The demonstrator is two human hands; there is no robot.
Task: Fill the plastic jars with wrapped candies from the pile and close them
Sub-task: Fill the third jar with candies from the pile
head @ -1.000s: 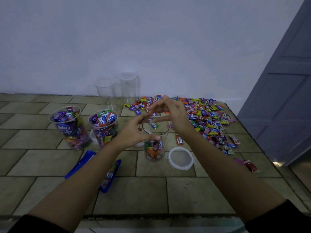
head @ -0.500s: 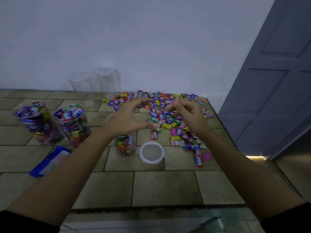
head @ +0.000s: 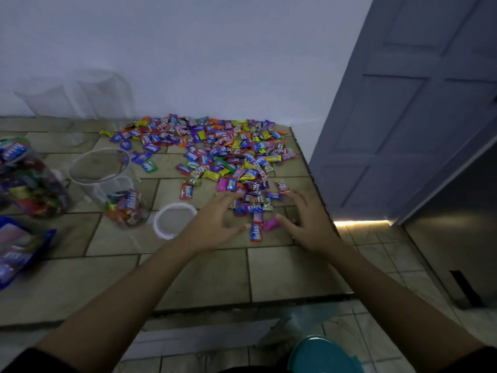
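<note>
Both hands rest at the near edge of the candy pile (head: pixel 228 149) on the counter (head: pixel 215 275), left hand (head: pixel 215 224) and right hand (head: pixel 309 224) spread, fingers loosely curved around loose candies (head: pixel 250 208), gripping none; the open, part-filled jar (head: pixel 113 184) stands left, beside its lid (head: pixel 174 220).

The candies (head: pixel 220 154) by the worktop's back right corner have shiny, crinkly wrappers. The open jar (head: pixel 107 181) is clear, smooth plastic, and the lid (head: pixel 174 220) beside it is white plastic. The blue bag (head: pixel 18 251) at the left edge looks glossy. The worktop (head: pixel 209 275) is dull, slightly rough tile. The wall (head: pixel 215 63) is smooth and matt.
</note>
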